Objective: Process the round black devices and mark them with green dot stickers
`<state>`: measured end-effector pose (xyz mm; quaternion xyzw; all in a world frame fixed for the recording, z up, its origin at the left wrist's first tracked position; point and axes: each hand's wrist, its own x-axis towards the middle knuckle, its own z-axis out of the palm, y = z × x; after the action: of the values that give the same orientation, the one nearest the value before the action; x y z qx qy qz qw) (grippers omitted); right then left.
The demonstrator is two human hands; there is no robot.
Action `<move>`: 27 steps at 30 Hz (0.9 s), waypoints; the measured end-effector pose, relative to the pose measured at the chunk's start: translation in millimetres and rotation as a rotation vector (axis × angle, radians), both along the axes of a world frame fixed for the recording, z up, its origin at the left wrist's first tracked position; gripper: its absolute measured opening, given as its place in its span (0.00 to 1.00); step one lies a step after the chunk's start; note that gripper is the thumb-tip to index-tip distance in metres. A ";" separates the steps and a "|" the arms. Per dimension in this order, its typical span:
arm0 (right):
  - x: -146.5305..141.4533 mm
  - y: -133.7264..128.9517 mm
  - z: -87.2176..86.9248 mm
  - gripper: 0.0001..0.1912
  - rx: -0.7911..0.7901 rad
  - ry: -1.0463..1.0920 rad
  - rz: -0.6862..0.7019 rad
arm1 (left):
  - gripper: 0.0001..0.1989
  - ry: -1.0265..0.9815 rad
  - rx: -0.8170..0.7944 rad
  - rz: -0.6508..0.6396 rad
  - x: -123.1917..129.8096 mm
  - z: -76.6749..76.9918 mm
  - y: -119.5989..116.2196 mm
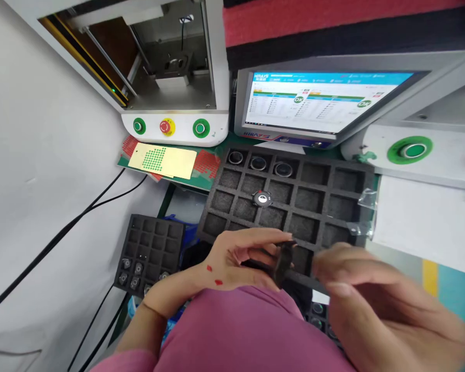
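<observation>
My left hand [244, 261] grips a dark watch case [283, 263], seen nearly edge-on, between thumb and fingers. Two small red stickers [214, 275] are on the back of that hand. To its right, my right hand [368, 299] is blurred, with thumb and forefinger pinched together; whatever may be between them cannot be made out. Beyond both hands lies a black foam tray [308, 199] with square pockets. Several round watch parts [258, 164] occupy its back row. A round watch module [262, 199] with a white centre rests across the dividers.
A test machine [174, 121] with buttons stands at the back left, beside a lit monitor [325, 103]. Sticker sheets [178, 161] lie before the machine. A smaller foam tray [155, 243] with watch parts is lower left. White paper [422, 222] and a large green button [414, 150] are right.
</observation>
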<state>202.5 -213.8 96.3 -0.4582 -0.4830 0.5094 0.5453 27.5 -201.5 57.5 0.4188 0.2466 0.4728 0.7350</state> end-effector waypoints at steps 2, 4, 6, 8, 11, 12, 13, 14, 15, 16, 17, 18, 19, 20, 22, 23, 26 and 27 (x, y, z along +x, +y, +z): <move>-1.3 -0.6 4.3 0.03 -0.099 0.087 0.177 | 0.33 0.070 0.117 0.078 -0.1 3.7 1.5; -3.0 2.2 6.6 0.06 -0.221 0.214 0.282 | 0.35 0.139 0.228 0.132 0.1 6.8 2.6; -4.4 5.3 8.1 0.09 -0.307 0.324 0.297 | 0.35 0.207 0.323 0.158 0.2 9.9 3.4; -4.5 6.5 10.2 0.10 -0.355 0.368 0.288 | 0.33 0.286 0.409 0.172 0.0 13.2 4.0; -2.4 4.1 14.3 0.11 -0.432 0.361 0.266 | 0.32 0.359 0.502 0.196 -0.1 16.3 4.5; -1.5 2.8 15.4 0.11 -0.451 0.359 0.264 | 0.32 0.368 0.523 0.199 0.2 16.5 4.6; -0.7 1.5 16.2 0.11 -0.465 0.360 0.264 | 0.32 0.371 0.535 0.198 0.7 16.3 4.6; -0.2 0.4 16.7 0.10 -0.471 0.363 0.264 | 0.33 0.370 0.545 0.199 1.4 15.8 4.5; 0.1 -0.4 17.1 0.10 -0.472 0.367 0.259 | 0.33 0.374 0.546 0.202 2.2 15.1 4.4; 0.1 -0.8 17.3 0.10 -0.473 0.365 0.248 | 0.34 0.380 0.544 0.208 3.0 14.4 4.3; -0.1 -0.8 17.6 0.10 -0.472 0.363 0.229 | 0.35 0.378 0.550 0.220 3.9 13.7 4.1; -0.3 -0.5 17.8 0.11 -0.473 0.363 0.217 | 0.35 0.376 0.555 0.232 4.6 13.2 3.9; -0.5 0.0 18.1 0.12 -0.471 0.361 0.215 | 0.35 0.379 0.562 0.242 5.0 13.0 3.8; -0.5 0.5 18.3 0.12 -0.478 0.358 0.223 | 0.35 0.386 0.570 0.245 5.2 13.2 3.7; 0.5 1.2 18.2 0.12 -0.509 0.355 0.263 | 0.34 0.407 0.584 0.252 4.5 14.2 3.4; 1.4 1.4 17.8 0.12 -0.526 0.358 0.284 | 0.34 0.423 0.584 0.254 3.7 14.9 3.1; 4.9 1.3 15.1 0.10 -0.549 0.387 0.334 | 0.32 0.478 0.561 0.221 -0.2 16.0 1.3; 5.9 1.2 14.1 0.10 -0.547 0.393 0.336 | 0.31 0.506 0.541 0.192 -1.6 16.0 0.6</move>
<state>208.4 -212.6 110.5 -0.3950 -0.2836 0.7800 0.3939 25.9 -200.9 73.5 0.6761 0.3247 0.4690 0.4663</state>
